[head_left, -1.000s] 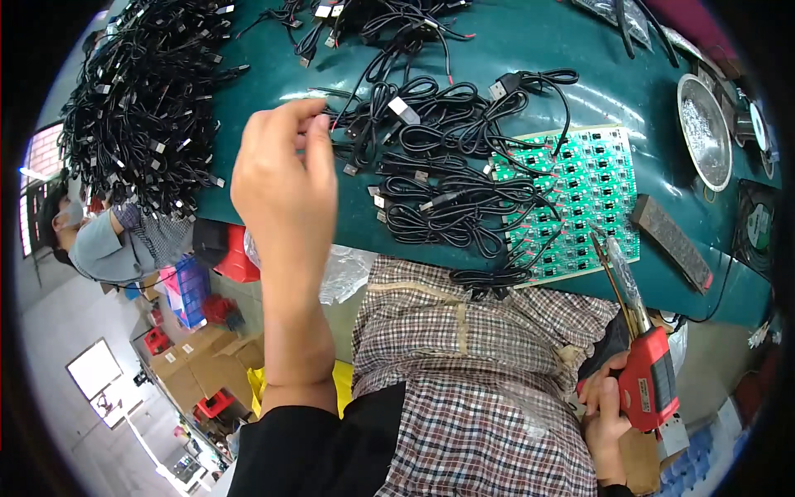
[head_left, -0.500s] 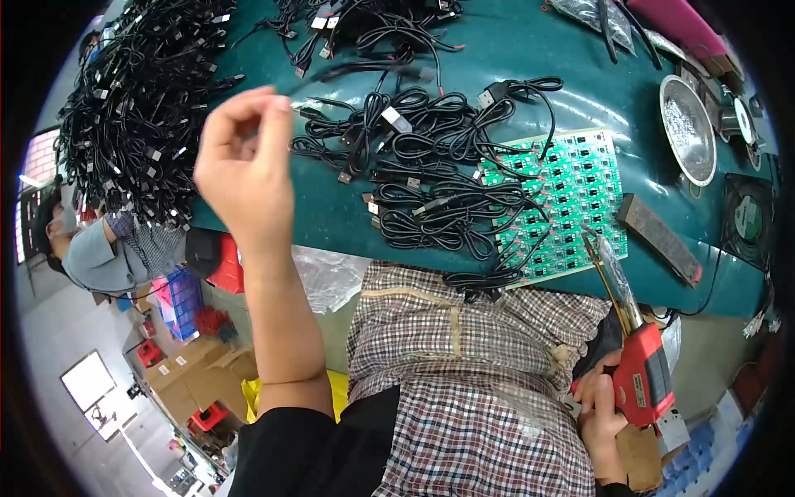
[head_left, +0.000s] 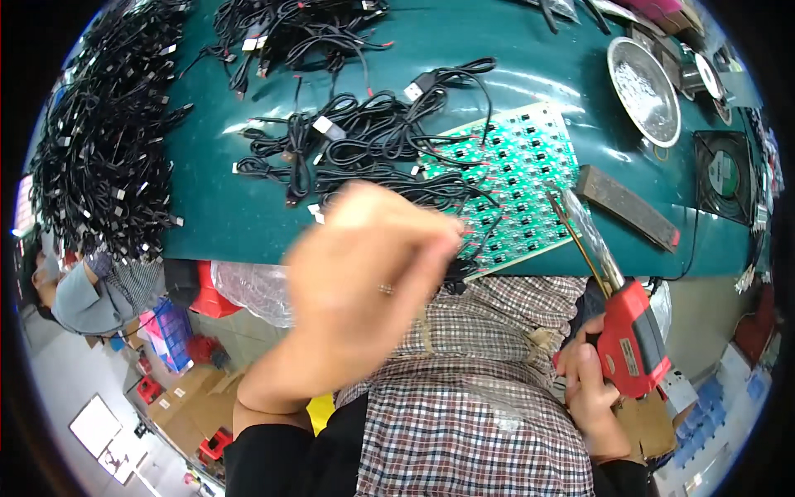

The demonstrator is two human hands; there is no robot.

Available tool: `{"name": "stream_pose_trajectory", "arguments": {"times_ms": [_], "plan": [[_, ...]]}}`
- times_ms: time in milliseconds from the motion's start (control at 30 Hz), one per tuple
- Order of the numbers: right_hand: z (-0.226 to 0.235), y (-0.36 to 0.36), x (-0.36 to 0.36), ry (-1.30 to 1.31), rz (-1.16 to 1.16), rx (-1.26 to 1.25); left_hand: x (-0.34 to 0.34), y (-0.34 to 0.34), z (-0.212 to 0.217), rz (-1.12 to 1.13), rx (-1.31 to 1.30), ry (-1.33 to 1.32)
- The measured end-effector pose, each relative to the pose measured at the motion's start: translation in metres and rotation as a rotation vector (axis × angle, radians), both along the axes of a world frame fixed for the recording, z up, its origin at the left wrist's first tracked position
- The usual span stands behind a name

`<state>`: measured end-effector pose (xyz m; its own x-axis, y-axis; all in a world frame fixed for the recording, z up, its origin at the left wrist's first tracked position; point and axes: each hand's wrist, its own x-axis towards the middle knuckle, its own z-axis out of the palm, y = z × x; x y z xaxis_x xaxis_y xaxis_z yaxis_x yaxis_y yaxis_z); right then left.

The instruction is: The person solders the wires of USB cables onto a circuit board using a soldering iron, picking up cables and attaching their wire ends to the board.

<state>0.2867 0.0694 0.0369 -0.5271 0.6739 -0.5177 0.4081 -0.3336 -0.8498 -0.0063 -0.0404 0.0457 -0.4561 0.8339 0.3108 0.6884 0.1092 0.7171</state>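
Gripping one red soldering gun [head_left: 631,348], the right hand [head_left: 590,396] is aiming its tip at the one green circuit panel [head_left: 509,199] on the teal bench [head_left: 224,215]; steadying that wrist is helping. Blurred, the left hand [head_left: 364,282] is seemingly pinching something, near several black cables [head_left: 364,153].

A single head-worn fisheye view looks steeply down, close over the green worktable [head_left: 248,224] and lap.
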Motion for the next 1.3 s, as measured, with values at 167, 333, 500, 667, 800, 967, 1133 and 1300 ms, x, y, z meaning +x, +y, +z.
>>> {"name": "stream_pose_trajectory", "arguments": {"times_ms": [167, 333, 500, 667, 800, 967, 1133, 1300], "plan": [[-0.004, 0.012, -0.030, 0.026, 0.056, 0.094, 0.046, 0.006, -0.021, -0.045, -0.155, -0.179], [-0.018, 0.013, -0.061, 0.150, 0.141, 0.224, 0.050, 0.010, -0.021, -0.032, -0.161, -0.261], [-0.025, 0.014, -0.073, 0.207, 0.219, 0.285, 0.051, 0.011, -0.021, -0.042, -0.206, -0.325], [-0.033, 0.013, -0.074, 0.206, 0.245, 0.310, 0.054, 0.011, -0.024, -0.021, -0.195, -0.326], [-0.032, 0.012, -0.079, 0.228, 0.213, 0.278, 0.054, 0.011, -0.026, -0.033, -0.179, -0.323], [-0.028, 0.003, -0.089, 0.347, -0.027, 0.123, 0.058, 0.011, -0.028, -0.012, -0.107, -0.389], [-0.027, -0.004, -0.093, 0.550, -0.244, -0.126, 0.064, 0.008, -0.036, -0.002, 0.018, -0.554], [-0.017, -0.002, -0.096, 0.595, -0.291, -0.150, 0.060, 0.011, -0.026, -0.043, 0.100, -0.477]]}}
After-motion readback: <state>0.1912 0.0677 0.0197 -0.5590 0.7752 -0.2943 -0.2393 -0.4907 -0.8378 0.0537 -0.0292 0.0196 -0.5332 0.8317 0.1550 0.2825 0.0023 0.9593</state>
